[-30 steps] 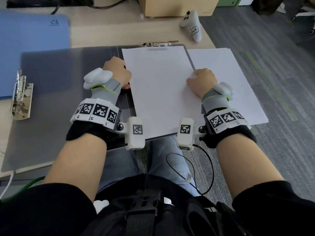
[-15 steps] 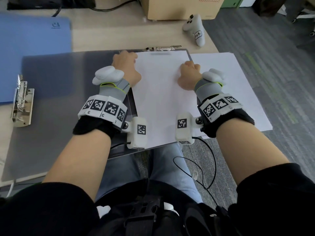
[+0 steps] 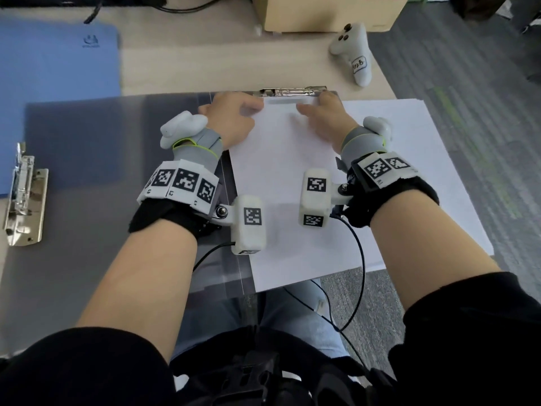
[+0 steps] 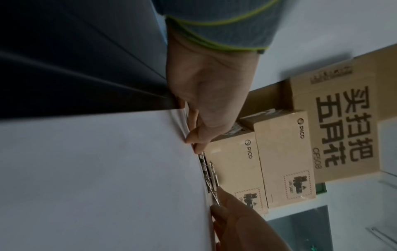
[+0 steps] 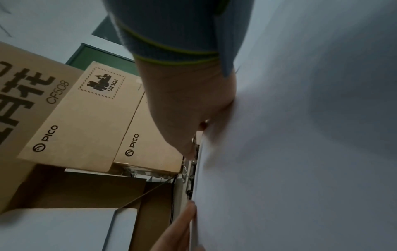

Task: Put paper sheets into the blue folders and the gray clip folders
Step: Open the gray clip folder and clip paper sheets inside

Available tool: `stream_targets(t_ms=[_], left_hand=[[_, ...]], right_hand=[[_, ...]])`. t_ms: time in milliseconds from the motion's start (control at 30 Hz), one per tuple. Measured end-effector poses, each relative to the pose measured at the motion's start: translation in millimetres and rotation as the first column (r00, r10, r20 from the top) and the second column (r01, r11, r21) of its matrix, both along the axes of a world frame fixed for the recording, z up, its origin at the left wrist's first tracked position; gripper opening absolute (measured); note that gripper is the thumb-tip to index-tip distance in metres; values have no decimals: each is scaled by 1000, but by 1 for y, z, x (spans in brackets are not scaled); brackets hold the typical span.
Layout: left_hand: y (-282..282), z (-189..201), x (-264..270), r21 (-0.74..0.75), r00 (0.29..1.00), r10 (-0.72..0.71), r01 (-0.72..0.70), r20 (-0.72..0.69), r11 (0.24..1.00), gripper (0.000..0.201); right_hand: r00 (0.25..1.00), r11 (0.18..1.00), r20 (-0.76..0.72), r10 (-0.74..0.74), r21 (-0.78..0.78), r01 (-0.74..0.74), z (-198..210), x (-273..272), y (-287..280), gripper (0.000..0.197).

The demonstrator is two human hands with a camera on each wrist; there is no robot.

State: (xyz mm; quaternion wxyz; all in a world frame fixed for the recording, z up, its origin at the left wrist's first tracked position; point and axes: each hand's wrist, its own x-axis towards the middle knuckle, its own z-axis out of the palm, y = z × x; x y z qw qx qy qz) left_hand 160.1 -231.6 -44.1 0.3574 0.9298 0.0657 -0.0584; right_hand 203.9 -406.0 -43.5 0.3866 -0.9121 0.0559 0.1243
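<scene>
Cardboard boxes (image 3: 322,13) line the far edge of a pale wooden bench (image 3: 187,68), and we are looking down on it from a seated person's head. Open across the bench lies a gray clip folder (image 3: 87,159), its right half carrying one white paper sheet (image 3: 287,186) with its long axis running straight away from us. At the sheet's far short edge sits the folder's metal clip (image 3: 292,91), lying crosswise. That edge is what we judge the coming move depends on: it lies just at the clip, and whether it is already under the clip we cannot tell. Both hands are at that edge. Our left hand (image 3: 231,118) rests on the sheet's far left corner, fingers loosely bent, fingertips touching the paper edge beside the clip in the left wrist view. Our right hand (image 3: 322,115) lies at the far right corner, fingers fairly straight toward the clip's right end; neither grip is closed round anything that we can see. More loose paper (image 3: 424,171) spreads under and to the right of the folder. Farther left lie a blue folder (image 3: 52,83), closed, and a second metal clip (image 3: 25,194). A white controller (image 3: 355,58) rests far right.
</scene>
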Motion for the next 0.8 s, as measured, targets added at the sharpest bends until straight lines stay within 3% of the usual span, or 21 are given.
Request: stream_targets(t_ms=[200, 333, 500, 800], left_hand=[[10, -13, 5, -214, 1000, -13, 18, 24, 977, 43], [13, -18, 7, -280, 998, 3, 17, 69, 960, 45], [15, -21, 9, -314, 995, 13, 19, 97, 949, 44], [15, -27, 9, -358, 994, 13, 27, 110, 933, 38]], right_hand=[[996, 998, 63, -69, 19, 67, -6, 14, 10, 43], [995, 996, 99, -6, 84, -3, -6, 13, 21, 48], [987, 989, 125, 99, 95, -111, -11, 17, 32, 23], [1000, 998, 17, 2, 65, -3, 5, 32, 47, 67]])
